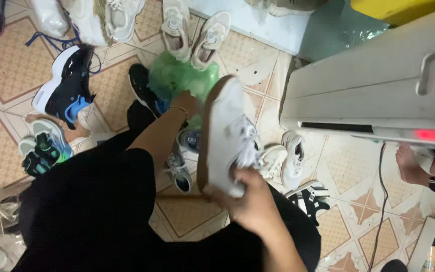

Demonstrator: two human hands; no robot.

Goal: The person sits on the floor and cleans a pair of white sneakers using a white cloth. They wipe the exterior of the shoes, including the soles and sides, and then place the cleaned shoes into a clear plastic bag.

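1. Head view, right hand (250, 201): grip clenched on a white sneaker (225, 136) at the heel end, with the toe raised away from the person and the tan sole edge turned to the left. The shoe hangs clear of the floor (6, 55), above the lap.

2. Head view, left hand (186, 103): reaches down to a green plastic bag (177, 75) on the floor. The fingers are hidden against the bag, so I cannot tell whether this grip is clenched or released.

3. Surroundings: a black sneaker with blue trim (66, 85) lies to the left, a green and black pair (44, 148) nearer the knee, grey shoes (179, 166) under the forearm, and pale sneakers (195, 32) beyond the bag. A white machine with a red light (378, 85) stands to the right, with its cable (378, 201) running down across the tiles.

4. Other person: a bare foot (409, 163) rests on the tiles at the right edge, near the cable.

5. Risks, as judged: the sneaker is held at one end only, so a loose hold could drop it onto the shoes below. The loose laces could snag. The trailing cable is a trip hazard for that foot.
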